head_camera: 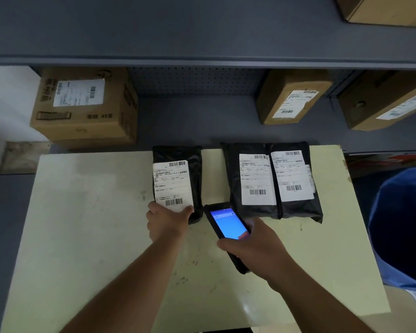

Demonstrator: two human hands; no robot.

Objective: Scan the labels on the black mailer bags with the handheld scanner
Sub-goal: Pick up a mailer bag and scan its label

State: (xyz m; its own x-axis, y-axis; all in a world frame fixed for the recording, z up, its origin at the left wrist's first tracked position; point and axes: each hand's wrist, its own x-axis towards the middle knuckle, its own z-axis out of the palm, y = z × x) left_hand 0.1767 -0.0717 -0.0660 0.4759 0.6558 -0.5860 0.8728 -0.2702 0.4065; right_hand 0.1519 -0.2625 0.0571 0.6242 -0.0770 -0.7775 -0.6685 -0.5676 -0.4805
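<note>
Three black mailer bags with white barcode labels lie at the far edge of a pale yellow table (87, 236). The left bag (178, 155) lies apart; my left hand (165, 221) grips its near end, thumb on the label's lower edge. Two more bags, the middle one (233, 179) and the right one (310, 207), lie side by side and touching to the right. My right hand (257, 248) holds the black handheld scanner (227, 224), its blue screen lit and facing up, its top end pointing into the gap between the left and middle bags.
Behind the table a grey shelf holds a large cardboard box (84, 109) at the left and two smaller boxes (291, 97) (382, 102) at the right. Another box (384, 10) sits on the upper shelf. A blue bin (401, 227) stands off the table's right edge.
</note>
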